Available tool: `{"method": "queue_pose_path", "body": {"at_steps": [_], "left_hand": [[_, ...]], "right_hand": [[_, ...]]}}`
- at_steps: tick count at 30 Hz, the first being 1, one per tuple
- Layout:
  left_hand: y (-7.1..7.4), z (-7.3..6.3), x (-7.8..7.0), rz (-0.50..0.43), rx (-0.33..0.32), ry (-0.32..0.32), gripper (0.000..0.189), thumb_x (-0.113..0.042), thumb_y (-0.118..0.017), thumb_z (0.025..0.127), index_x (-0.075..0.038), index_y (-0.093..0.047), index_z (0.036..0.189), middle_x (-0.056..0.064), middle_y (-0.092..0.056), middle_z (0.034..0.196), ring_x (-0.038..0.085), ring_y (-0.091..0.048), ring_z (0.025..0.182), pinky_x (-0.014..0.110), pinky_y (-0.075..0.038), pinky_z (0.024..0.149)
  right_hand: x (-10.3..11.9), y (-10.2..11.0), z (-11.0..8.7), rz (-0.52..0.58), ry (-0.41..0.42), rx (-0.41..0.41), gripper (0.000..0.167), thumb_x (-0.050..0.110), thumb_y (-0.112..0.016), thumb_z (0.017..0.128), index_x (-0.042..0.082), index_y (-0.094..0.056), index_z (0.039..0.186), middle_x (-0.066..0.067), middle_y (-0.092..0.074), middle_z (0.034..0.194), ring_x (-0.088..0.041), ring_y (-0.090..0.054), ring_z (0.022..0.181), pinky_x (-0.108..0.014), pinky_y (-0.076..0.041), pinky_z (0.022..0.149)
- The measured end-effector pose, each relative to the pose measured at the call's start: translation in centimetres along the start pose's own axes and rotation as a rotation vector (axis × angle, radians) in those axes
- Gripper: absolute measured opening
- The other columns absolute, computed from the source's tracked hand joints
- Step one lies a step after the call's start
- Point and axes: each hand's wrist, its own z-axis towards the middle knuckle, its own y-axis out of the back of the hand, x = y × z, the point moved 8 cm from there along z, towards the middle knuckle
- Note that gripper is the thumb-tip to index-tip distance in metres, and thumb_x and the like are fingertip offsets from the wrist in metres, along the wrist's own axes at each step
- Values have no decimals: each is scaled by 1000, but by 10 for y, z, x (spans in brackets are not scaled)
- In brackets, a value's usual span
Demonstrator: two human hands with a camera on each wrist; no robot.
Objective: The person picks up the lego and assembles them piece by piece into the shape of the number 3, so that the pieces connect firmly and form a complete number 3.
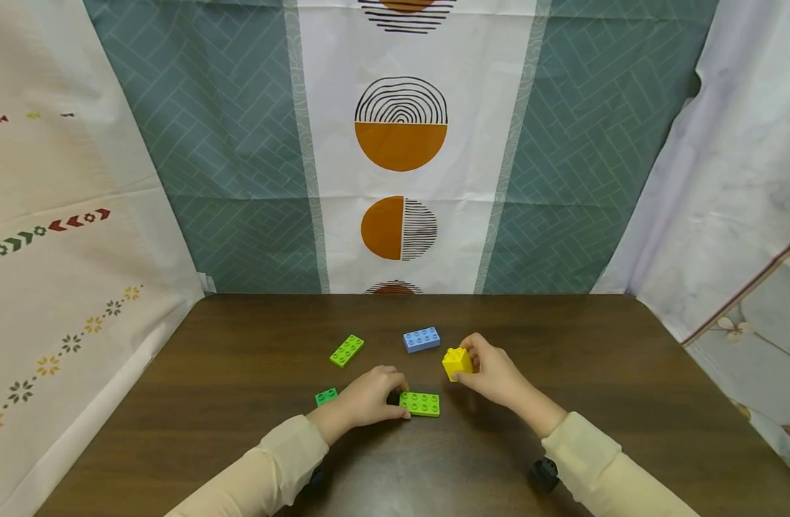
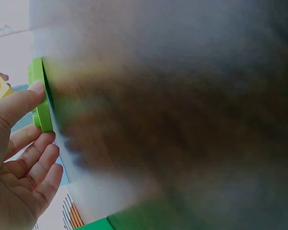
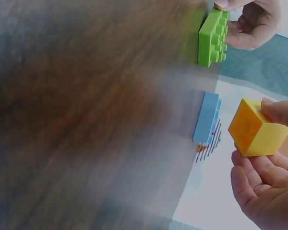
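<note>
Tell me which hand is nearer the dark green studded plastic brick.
Left. The left hand is just right of the brick; the right hand is much farther right, beyond the left.

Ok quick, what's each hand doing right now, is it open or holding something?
Left hand: holding the nearer lime-green brick by one end.
Right hand: holding the yellow brick.

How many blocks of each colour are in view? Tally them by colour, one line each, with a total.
Lime green blocks: 2
Darker green block: 1
Blue block: 1
Yellow block: 1
Total: 5
</note>
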Motion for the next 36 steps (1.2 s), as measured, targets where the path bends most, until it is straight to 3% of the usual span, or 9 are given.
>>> {"method": "queue_pose_path", "body": {"at_steps": [21, 29, 36], "left_hand": [[-4, 4, 4, -75, 7, 33, 29, -26, -80, 77, -6, -66, 93, 2, -58, 86, 12, -53, 79, 24, -48, 71], [-5, 4, 7, -88, 13, 54, 29, -26, -80, 76, -7, -66, 93, 0, -57, 85, 11, -52, 78, 23, -48, 71], [-4, 3, 7, -100, 14, 64, 28, -25, -79, 77, -7, -66, 93, 2, -58, 85, 13, -53, 79, 23, -48, 71]], "right_hand": [[12, -5, 0, 56, 129, -28, 42, 6, -79, 74, 8, -52, 106, -4, -60, 94, -23, -56, 87, -40, -50, 80], [15, -15, -2, 106, 160, 35, 42, 2, -79, 74, 9, -50, 104, -6, -61, 97, -29, -58, 92, -46, -51, 83], [19, -24, -8, 91, 216, 87, 40, 7, -80, 74, 10, -50, 101, -2, -61, 91, -21, -56, 84, -35, -50, 74]]}}
